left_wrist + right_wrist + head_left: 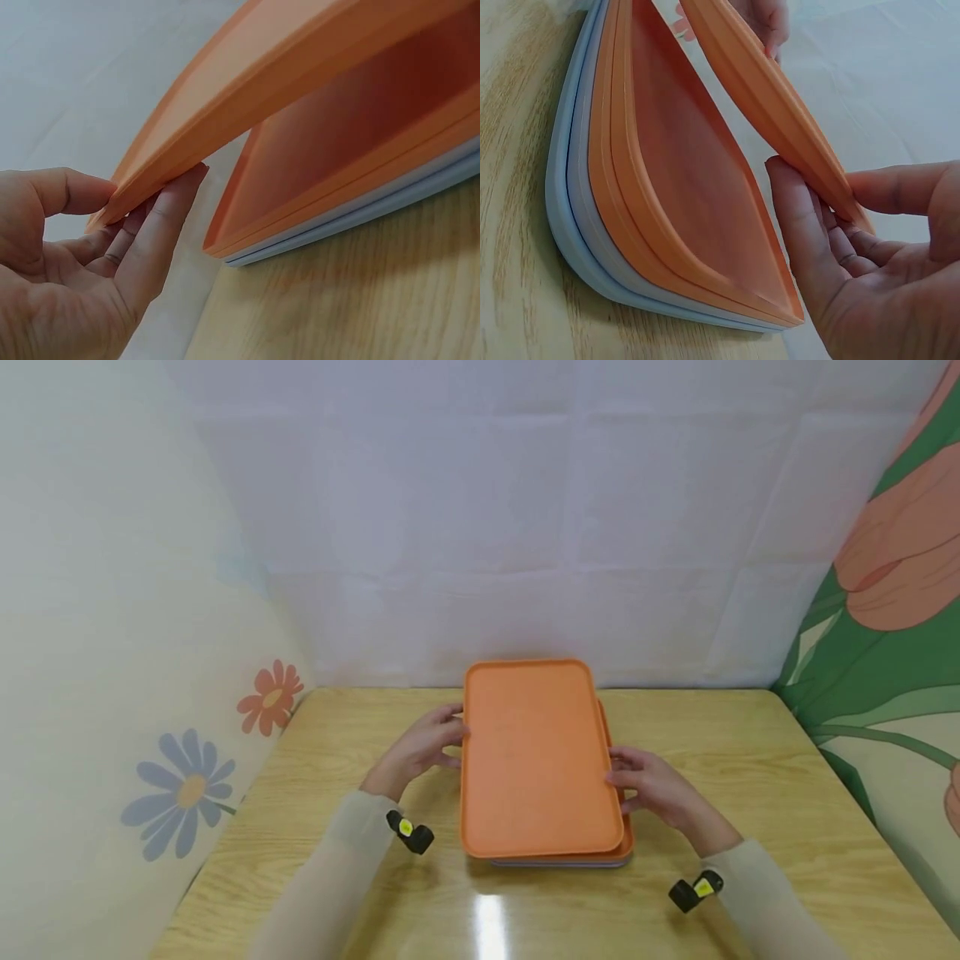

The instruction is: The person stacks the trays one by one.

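An orange rectangular tray (536,756) is raised above a stack of trays, shifted slightly left of it. My left hand (427,743) pinches its left edge, thumb on top and fingers underneath, as the left wrist view shows. At the opposite edge my right hand (652,785) pinches the rim in the same way. Below lies the stack: orange trays (622,195) on top, then a lilac-grey tray (581,180) and a pale blue tray (559,187) at the bottom. A gap shows between the raised tray and the stack in both wrist views.
The stack rests on a wood-grain table (720,735). Behind the table hangs a creased white cloth (480,527). Walls with painted flowers stand at the left (112,652) and right (885,693). A streak of light reflects off the table's front.
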`<state>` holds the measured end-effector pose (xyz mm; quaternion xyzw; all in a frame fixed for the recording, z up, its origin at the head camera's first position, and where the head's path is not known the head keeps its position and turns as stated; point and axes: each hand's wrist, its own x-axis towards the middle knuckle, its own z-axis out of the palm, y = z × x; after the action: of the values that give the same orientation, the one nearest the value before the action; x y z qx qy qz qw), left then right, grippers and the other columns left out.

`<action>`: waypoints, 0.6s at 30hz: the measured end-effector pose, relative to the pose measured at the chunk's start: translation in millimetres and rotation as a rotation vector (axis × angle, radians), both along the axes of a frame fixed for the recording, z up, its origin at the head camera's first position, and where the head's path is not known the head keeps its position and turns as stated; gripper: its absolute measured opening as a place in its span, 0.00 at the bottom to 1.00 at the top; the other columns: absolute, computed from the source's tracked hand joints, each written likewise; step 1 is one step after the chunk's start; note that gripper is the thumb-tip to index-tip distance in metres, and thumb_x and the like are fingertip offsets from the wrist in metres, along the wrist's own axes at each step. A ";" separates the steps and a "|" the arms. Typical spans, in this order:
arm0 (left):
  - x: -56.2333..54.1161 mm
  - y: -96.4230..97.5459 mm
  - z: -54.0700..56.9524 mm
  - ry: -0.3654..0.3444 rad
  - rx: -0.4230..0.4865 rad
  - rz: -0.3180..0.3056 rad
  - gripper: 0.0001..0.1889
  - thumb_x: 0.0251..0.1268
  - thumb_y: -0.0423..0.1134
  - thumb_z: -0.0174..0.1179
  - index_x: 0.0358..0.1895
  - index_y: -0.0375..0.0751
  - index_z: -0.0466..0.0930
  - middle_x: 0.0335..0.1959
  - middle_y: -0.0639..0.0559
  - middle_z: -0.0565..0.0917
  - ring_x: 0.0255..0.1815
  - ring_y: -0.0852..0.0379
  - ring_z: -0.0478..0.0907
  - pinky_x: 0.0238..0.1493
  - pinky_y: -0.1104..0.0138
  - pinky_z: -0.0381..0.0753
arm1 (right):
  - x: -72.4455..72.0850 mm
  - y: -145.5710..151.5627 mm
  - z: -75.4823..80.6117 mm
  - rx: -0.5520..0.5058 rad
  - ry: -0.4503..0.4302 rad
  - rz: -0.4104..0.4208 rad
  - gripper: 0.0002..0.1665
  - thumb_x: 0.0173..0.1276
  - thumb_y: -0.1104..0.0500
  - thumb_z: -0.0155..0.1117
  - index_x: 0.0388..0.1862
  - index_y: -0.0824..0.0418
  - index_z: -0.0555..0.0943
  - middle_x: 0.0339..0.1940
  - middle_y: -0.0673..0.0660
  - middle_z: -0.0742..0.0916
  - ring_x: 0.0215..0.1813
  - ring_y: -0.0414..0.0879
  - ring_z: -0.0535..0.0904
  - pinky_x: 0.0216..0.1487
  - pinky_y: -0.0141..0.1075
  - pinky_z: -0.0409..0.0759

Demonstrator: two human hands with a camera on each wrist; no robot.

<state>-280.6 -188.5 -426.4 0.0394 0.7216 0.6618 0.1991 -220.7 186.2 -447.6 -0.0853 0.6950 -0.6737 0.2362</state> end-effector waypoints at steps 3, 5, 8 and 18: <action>-2.7 3.2 -4.0 -0.006 -0.010 0.007 0.34 0.73 0.32 0.51 0.79 0.35 0.52 0.53 0.41 0.77 0.50 0.49 0.79 0.36 0.58 0.86 | 0.5 0.1 0.7 0.007 0.008 0.001 0.39 0.74 0.65 0.57 0.77 0.75 0.53 0.48 0.59 0.78 0.44 0.46 0.81 0.35 0.39 0.87; -4.1 5.3 -6.2 -0.011 -0.015 0.013 0.34 0.73 0.32 0.50 0.79 0.35 0.51 0.54 0.40 0.76 0.50 0.49 0.79 0.34 0.60 0.86 | 0.5 0.5 0.7 0.017 0.013 -0.002 0.39 0.74 0.65 0.57 0.77 0.75 0.53 0.47 0.59 0.78 0.43 0.46 0.81 0.34 0.39 0.87; -6.6 8.0 -9.4 -0.019 -0.027 0.021 0.34 0.73 0.32 0.51 0.79 0.35 0.51 0.56 0.39 0.76 0.51 0.49 0.78 0.33 0.61 0.86 | -0.7 2.1 -0.5 0.041 0.022 -0.006 0.40 0.73 0.65 0.58 0.78 0.74 0.54 0.47 0.60 0.77 0.44 0.47 0.80 0.35 0.40 0.87; -12.2 17.2 -12.1 -0.029 -0.048 -0.002 0.34 0.72 0.32 0.52 0.79 0.36 0.54 0.57 0.39 0.73 0.51 0.49 0.78 0.34 0.61 0.87 | -4.7 7.0 -6.8 0.118 0.032 -0.033 0.34 0.71 0.67 0.59 0.73 0.76 0.61 0.49 0.63 0.78 0.44 0.47 0.81 0.38 0.44 0.88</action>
<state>-292.8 -171.3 -438.5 0.0255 0.7343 0.6446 0.2111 -225.4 193.1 -454.4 -0.0705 0.7384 -0.6341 0.2186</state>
